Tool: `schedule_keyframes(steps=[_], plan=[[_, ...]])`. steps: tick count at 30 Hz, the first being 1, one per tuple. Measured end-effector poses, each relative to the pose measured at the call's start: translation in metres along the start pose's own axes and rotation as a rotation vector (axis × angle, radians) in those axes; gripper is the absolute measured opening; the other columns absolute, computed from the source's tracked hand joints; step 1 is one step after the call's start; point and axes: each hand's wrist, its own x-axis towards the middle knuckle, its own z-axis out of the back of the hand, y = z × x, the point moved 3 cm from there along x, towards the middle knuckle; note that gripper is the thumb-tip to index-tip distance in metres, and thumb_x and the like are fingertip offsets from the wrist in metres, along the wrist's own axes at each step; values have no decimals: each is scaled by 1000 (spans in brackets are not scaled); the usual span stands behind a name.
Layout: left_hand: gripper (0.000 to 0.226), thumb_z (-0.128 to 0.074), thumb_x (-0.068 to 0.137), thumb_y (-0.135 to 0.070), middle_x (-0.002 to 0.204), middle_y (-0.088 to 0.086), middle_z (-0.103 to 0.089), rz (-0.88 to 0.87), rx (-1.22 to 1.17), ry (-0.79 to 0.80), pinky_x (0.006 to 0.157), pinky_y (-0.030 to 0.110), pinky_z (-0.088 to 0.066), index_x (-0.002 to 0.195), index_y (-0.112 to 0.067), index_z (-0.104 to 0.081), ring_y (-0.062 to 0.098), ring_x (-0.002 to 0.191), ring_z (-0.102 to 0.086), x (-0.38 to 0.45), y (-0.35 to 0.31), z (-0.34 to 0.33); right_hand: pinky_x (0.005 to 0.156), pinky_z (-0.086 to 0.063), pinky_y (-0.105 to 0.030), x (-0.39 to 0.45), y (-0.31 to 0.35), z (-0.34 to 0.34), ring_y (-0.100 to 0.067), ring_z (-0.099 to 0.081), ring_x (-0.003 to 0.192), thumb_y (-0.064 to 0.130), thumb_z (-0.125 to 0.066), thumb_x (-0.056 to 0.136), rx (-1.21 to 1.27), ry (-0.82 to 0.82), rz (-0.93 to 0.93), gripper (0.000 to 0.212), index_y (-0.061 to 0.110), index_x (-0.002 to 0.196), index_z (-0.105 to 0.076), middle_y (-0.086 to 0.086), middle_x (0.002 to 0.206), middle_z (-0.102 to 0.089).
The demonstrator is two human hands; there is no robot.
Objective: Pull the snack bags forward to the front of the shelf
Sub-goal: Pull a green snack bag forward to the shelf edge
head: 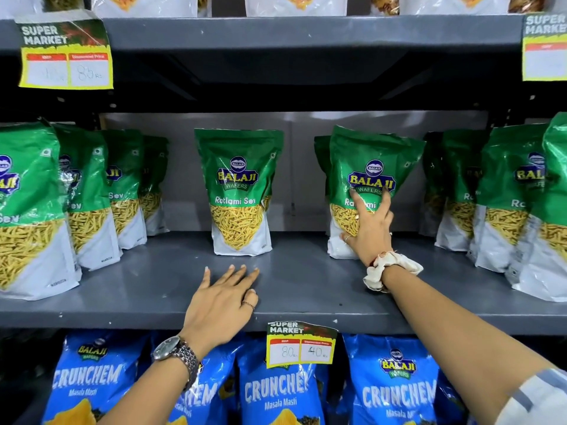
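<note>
Shelf: the grey shelf [171, 289] carried the green snack bags; its front lip was bare in the middle.
Side rows: the left row of bags [33, 210] and the right row of bags [521, 216] already stood close to the shelf's front edge.
Centre bag: the centre bag [239, 191] stood upright, well back from the shelf's front edge, untouched.
Right bag: the right bag [368, 179] also stood back from the shelf's front edge, leaning a little, with another bag just behind it.
Right hand: the right hand [371, 231] lay spread on the right bag's lower face, fingers [357, 204] splayed; whether the thumb hooked round the bag's edge could not be told.
Left hand: the left hand [222, 299] was open and flat, holding nothing, resting on the shelf just in front of the centre bag.
Step, as judged: drawing the right bag towards the shelf's front edge.
Doing it well: probably grip low near the base, slide rather than lift, keep it upright and face-out, and stop level with the side rows.
</note>
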Motion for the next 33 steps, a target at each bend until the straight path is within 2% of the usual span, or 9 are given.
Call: schedule_keyframes(steps=[4, 16, 33], plan=[[86, 7, 67, -54, 158, -10, -19, 11, -47, 32, 120, 42, -10, 146, -36, -21, 8, 146, -16, -2, -2, 1, 93, -45, -53, -16, -1, 19, -47, -34, 124, 11, -81, 69, 22, -15, 24, 96, 38, 145, -29, -23, 157, 4], [47, -23, 98, -37, 158, -10, -20, 18, -72, 70, 120, 42, -12, 145, -36, -26, 9, 145, -18, -4, -2, 5, 108, -34, -50, -65, 1, 74, -44, -25, 134, 13, -84, 66, 104, -42, 66, 97, 39, 144, -32, -17, 158, 5], [46, -23, 98, -35, 157, -8, -23, 24, -82, 71, 119, 45, -12, 144, -35, -28, 12, 145, -21, -8, -4, 8, 98, -44, -51, -89, 9, 99, -44, -30, 130, 15, -85, 65, 53, -87, 58, 97, 40, 143, -33, -16, 158, 1]])
